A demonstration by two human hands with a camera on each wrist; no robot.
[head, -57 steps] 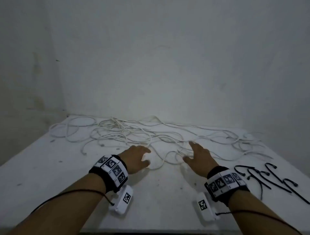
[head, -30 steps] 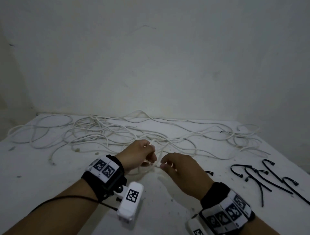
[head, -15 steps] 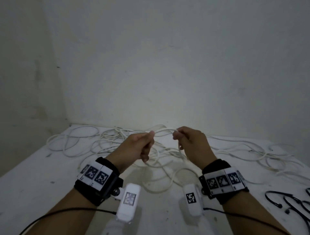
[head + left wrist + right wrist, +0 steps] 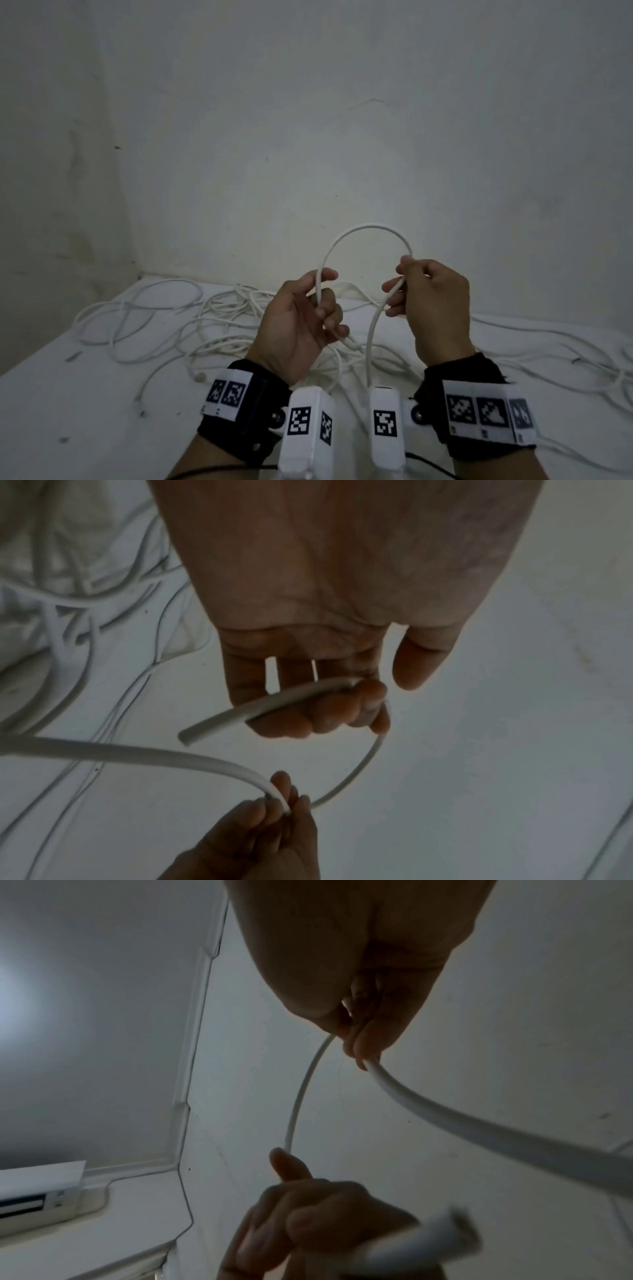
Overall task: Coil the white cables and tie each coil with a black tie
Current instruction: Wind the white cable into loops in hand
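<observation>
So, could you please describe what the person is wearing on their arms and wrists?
Both forearms are bare, with no sleeves. Each wrist carries a black band: the left band and the right band both bear white panels printed with black square-patterned markers. A white boxy camera unit with similar markers hangs under each wrist, and thin black cables trail back.

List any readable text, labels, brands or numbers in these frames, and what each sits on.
No readable words, brands or numbers.
Left wristband: black-and-white square marker patterns, plus tiny print below them, too small to read.
Right wristband: the same, unreadable.
Left wrist camera and right wrist camera: one marker pattern on each face in view, no lettering.
White wall unit in the right wrist view: no legible label.
</observation>
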